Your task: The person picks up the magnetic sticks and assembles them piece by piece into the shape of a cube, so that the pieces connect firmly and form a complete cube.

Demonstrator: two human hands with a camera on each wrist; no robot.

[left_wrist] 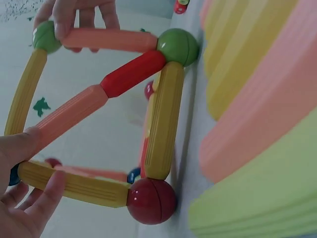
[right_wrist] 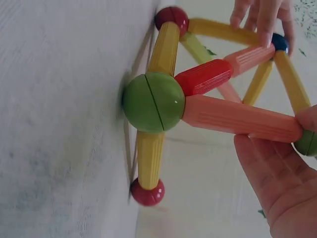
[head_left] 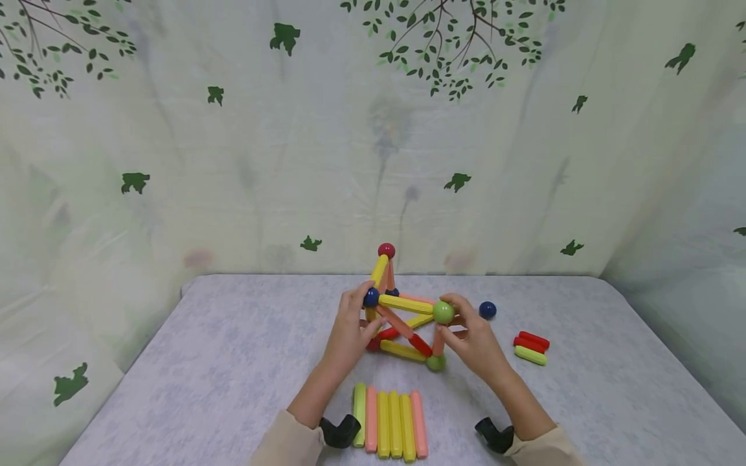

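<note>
A frame of ridged rods and balls stands on the table between both hands. My left hand grips its upper left corner at a blue ball. In the left wrist view, that hand's fingers lie about a yellow rod and touch a pink rod. At the upper right corner my right hand pinches a green ball and the top of an upright pink rod. Below, that rod meets a lower green ball. A red ball tops the frame at the back.
In front of the frame lies a row of several yellow, pink and light green rods. To the right are a loose blue ball, short red rods and a short light green rod. A leaf-printed curtain hangs behind the table.
</note>
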